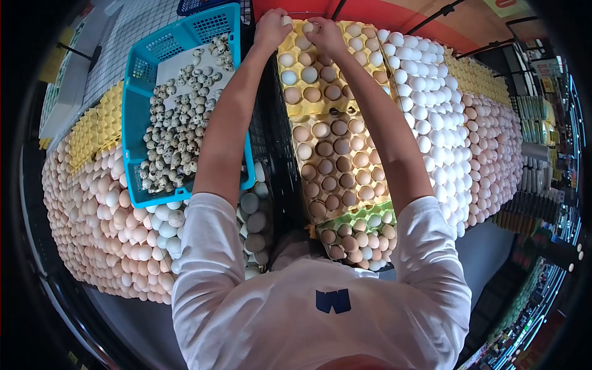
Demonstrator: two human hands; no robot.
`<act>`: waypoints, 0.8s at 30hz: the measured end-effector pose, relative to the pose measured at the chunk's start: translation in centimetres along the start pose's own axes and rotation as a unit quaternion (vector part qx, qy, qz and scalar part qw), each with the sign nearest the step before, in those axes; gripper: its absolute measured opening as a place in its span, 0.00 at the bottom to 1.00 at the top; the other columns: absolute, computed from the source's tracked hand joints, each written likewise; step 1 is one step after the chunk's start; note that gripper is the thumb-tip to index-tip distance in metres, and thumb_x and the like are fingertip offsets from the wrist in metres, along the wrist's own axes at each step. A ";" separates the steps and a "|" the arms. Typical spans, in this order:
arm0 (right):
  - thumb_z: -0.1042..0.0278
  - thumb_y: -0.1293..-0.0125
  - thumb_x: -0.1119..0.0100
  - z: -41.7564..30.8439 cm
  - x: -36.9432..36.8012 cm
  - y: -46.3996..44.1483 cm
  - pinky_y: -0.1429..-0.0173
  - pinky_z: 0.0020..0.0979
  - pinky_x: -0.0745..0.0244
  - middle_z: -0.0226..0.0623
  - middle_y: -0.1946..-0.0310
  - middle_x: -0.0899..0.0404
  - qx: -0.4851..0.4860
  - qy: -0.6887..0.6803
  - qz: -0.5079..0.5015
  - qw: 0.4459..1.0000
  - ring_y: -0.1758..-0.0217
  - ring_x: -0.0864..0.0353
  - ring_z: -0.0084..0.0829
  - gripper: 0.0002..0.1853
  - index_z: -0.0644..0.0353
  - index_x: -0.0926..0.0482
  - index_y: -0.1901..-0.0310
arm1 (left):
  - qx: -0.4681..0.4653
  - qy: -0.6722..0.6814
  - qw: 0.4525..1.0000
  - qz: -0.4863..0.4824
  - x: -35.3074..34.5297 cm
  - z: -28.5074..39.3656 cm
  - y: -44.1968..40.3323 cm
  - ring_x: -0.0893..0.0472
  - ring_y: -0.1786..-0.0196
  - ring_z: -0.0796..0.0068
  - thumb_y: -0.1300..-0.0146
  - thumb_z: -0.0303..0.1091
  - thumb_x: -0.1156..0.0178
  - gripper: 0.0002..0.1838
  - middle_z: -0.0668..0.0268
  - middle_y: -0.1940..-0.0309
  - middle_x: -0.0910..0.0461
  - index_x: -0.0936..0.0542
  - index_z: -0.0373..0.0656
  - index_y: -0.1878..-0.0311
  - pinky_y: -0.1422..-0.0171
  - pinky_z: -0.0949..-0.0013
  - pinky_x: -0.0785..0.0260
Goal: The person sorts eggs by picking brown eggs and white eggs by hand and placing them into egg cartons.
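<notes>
Both my arms reach to the far end of a yellow egg tray [300, 108]. My left hand [270, 31] is closed around a pale egg [286, 21], just past the tray's far left corner. On the other side, my right hand [327, 38] has its fingers on a light egg [309, 28] over the far row. Brown and whitish eggs sit in the tray's cups, some cups between them bare. A second tray [316, 151] of brown eggs lies nearer me, and a green tray [364, 214] with heaped eggs is closest.
A blue basket [137, 117] of speckled quail eggs stands on the left, above piled brown eggs [111, 219]. White eggs [431, 123] and pinkish eggs [490, 142] are stacked to the right. A red panel [394, 18] closes off the back. Store shelves line the far right.
</notes>
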State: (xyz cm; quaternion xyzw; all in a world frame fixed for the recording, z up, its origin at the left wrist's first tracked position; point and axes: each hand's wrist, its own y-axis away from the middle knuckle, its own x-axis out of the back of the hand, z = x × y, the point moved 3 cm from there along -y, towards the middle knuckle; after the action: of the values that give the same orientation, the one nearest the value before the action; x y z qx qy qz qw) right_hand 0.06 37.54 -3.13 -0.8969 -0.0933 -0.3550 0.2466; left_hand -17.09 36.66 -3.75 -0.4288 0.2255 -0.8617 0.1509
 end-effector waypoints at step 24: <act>0.67 0.33 0.43 -7.9 16.4 37.1 0.56 0.26 0.24 0.33 0.66 0.17 -0.226 -0.128 -0.116 0.959 0.65 0.20 0.22 0.11 0.61 0.19 0.53 | -0.090 0.209 0.849 -0.477 9.2 21.4 20.5 0.19 0.58 0.63 0.39 0.31 0.42 0.13 0.57 0.63 0.20 0.22 0.35 0.54 0.53 0.64 0.26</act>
State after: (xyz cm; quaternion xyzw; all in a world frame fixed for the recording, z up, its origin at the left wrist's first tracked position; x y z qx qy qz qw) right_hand 20.03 1.42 -0.95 -0.9503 -0.1450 -0.2748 -0.0191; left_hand -3.86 9.48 3.11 -0.3051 0.0959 -0.8728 -0.3688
